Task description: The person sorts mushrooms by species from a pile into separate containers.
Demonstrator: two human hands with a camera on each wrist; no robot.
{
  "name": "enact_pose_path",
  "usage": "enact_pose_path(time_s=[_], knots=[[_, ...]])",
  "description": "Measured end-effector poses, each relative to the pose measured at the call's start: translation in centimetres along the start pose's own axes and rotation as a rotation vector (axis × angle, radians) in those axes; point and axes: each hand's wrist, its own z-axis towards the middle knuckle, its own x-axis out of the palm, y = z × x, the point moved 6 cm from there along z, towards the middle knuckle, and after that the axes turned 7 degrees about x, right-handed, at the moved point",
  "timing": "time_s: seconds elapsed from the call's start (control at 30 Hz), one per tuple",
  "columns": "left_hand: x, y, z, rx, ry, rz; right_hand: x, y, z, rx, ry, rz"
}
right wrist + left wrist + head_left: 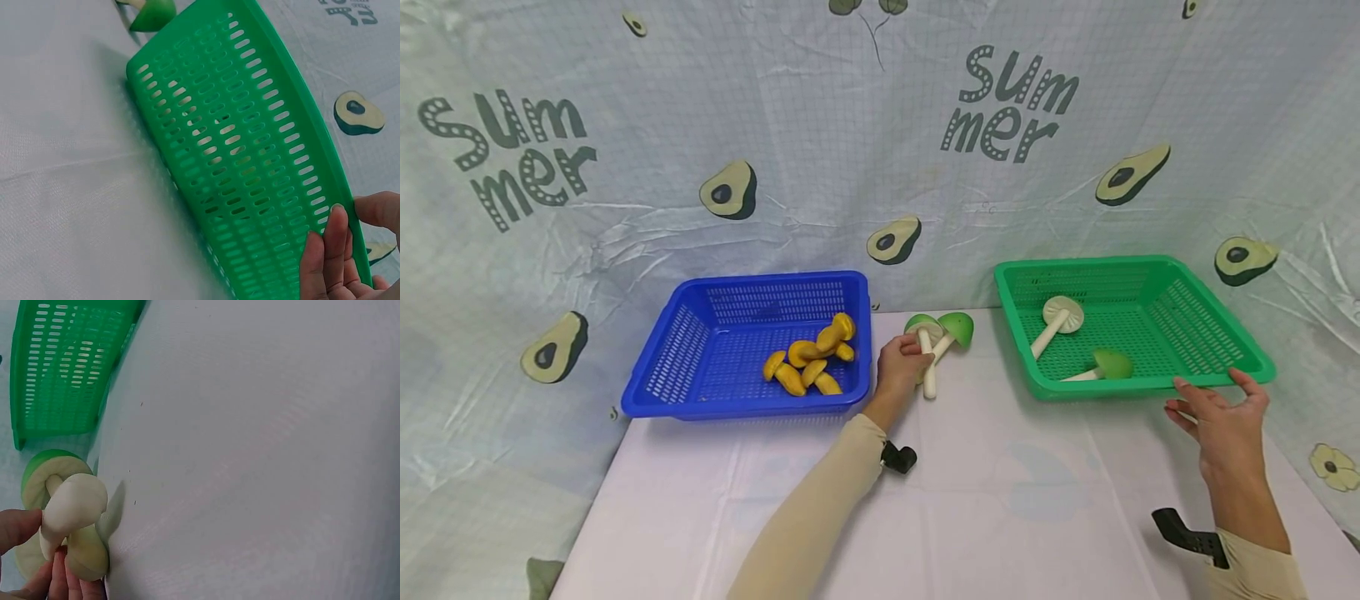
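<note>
Between the two baskets, my left hand [897,371] pinches the pale stem of a green-capped toy mushroom [928,371]. In the left wrist view, thumb and fingers close around that white stem [74,503]. Another green-capped mushroom [957,327] lies right beside it on the table, partly covered. My right hand [1231,425] holds the front rim of the green basket [1180,333] near its right corner. The thumb hooks over the rim, and fingers [335,234] lie against the slotted outer wall. Inside this basket are a pale-gilled mushroom [1063,315] and a green-capped one [1112,364].
On the left, a blue basket [722,367] holds several yellow mushrooms [788,379] toward its right side. A white cloth [985,508] covers the table. Behind the baskets hangs a pale curtain [820,125] printed with avocados and lettering.
</note>
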Motion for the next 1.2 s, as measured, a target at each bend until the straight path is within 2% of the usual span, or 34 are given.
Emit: enact_pose_path(time_s=[0.13,0.4,0.67,1.2], knots=[[-0.1,-0.2,0.1,0.002,0.018,0.057,0.0,0.0,0.0,-0.004,-0.011,-0.004],[-0.3,-0.2,0.0,-0.014,-0.009,0.034,-0.1,-0.1,0.0,-0.008,-0.017,-0.01],[-0.4,-0.8,0.0,-0.032,-0.04,-0.069,-0.1,-0.1,0.1,-0.001,-0.021,-0.019],[0.5,-1.9,-0.6,-0.131,0.049,-0.256,-0.1,-0.1,0.0,-0.002,-0.017,-0.015]])
